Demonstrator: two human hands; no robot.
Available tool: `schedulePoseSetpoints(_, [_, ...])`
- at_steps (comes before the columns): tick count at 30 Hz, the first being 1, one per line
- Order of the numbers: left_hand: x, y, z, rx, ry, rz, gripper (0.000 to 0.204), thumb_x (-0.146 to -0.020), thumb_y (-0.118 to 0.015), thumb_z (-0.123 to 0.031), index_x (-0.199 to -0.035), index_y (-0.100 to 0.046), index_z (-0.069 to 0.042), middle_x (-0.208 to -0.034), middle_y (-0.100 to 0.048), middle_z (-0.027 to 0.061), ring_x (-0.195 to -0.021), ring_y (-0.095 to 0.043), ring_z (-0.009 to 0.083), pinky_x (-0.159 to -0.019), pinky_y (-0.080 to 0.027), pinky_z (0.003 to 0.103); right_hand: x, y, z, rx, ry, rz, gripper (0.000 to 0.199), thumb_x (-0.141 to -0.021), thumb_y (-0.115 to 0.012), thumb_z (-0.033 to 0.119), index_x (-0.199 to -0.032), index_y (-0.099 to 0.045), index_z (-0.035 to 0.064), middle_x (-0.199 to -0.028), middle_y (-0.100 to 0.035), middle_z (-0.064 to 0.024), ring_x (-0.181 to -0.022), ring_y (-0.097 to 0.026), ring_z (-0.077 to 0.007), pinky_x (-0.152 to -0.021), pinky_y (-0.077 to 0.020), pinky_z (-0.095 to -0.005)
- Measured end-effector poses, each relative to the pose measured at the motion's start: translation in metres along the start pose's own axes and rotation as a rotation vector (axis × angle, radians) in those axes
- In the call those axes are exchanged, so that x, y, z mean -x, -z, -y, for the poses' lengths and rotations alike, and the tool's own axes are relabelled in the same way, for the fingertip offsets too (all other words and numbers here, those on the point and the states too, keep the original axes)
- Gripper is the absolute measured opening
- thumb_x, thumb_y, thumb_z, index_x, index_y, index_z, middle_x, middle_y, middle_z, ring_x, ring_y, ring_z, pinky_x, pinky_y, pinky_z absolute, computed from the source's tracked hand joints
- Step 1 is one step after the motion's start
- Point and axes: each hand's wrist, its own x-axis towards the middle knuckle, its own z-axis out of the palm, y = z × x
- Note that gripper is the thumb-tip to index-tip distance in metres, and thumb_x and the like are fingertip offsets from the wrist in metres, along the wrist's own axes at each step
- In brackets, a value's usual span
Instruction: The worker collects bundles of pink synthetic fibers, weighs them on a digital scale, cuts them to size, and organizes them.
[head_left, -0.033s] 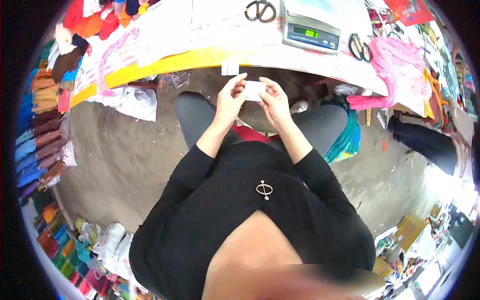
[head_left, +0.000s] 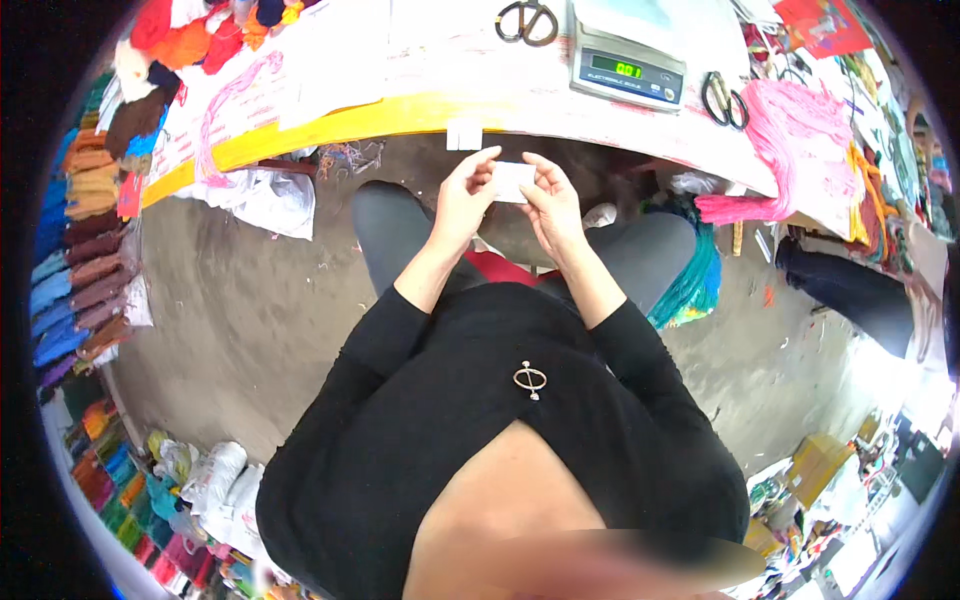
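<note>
Card: a small white rectangular card (head_left: 513,181), blank on the side that shows, is held up in front of the table edge, above the person's knees.
Left hand: the left hand (head_left: 462,203) pinches the card's left edge, thumb and fingers closed on it.
Right hand: the right hand (head_left: 551,203) grips the card's right side, fingers curled behind it and thumb in front.
Tags on the table edge: two small white paper tags (head_left: 463,135) hang side by side from the yellow table edge (head_left: 330,128), just above the card.
Scale: one grey digital scale (head_left: 627,62) with a green lit display stands on the table beyond the hands.
Scissors: two pairs; one black-handled pair (head_left: 527,21) lies left of the scale, the other pair (head_left: 723,99) right of it.
Pink yarn: one bundle of pink yarn (head_left: 790,150) lies at the right end of the table, its strands hanging over the edge.
Red sheet: one red printed sheet (head_left: 825,24) lies at the far right top.
White bag: one crumpled white plastic bag (head_left: 262,195) hangs under the table's left part.
Yarn skeins: stacked skeins (head_left: 85,240) in brown, blue and purple run along the left; too many to count.
Brooch: one round metal brooch (head_left: 530,379) sits on the black top.
</note>
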Motion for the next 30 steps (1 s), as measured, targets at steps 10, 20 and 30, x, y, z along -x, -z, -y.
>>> schedulePoseSetpoints(10, [-0.007, -0.005, 0.002, 0.058, -0.01, -0.08, 0.016, -0.082, -0.057, -0.001, -0.097, -0.061, -0.001, -0.082, -0.06, -0.0002, -0.073, -0.053, 0.0048, -0.067, -0.043, 0.019, -0.015, 0.001, 0.008, 0.544, 0.134, -0.075, 0.016, -0.083, -0.06, 0.005, -0.098, -0.059, -0.0008, -0.086, -0.062, -0.0027, -0.076, -0.056, -0.0052, -0.064, -0.0471, -0.0188])
schedulePoseSetpoints(20, [-0.023, -0.002, 0.005, 0.096, 0.029, -0.063, 0.016, -0.081, -0.058, -0.001, -0.096, -0.061, -0.003, -0.082, -0.057, -0.0025, -0.071, -0.05, 0.0035, -0.066, -0.041, 0.018, -0.03, -0.002, 0.009, 0.654, 0.252, -0.02, 0.016, -0.082, -0.061, 0.005, -0.097, -0.06, -0.0016, -0.084, -0.062, -0.0011, -0.075, -0.054, -0.0042, -0.068, -0.044, -0.0185])
schedulePoseSetpoints(30, [-0.034, 0.007, 0.003, -0.014, 0.108, 0.042, 0.012, -0.082, -0.061, -0.006, -0.094, -0.061, -0.002, -0.081, -0.058, -0.0031, -0.071, -0.051, 0.0037, -0.063, -0.04, 0.018, -0.036, 0.003, 0.013, 0.696, 0.341, 0.042, 0.016, -0.085, -0.057, 0.004, -0.1, -0.06, 0.0001, -0.087, -0.061, -0.0012, -0.079, -0.053, -0.0058, -0.072, -0.0437, -0.0205])
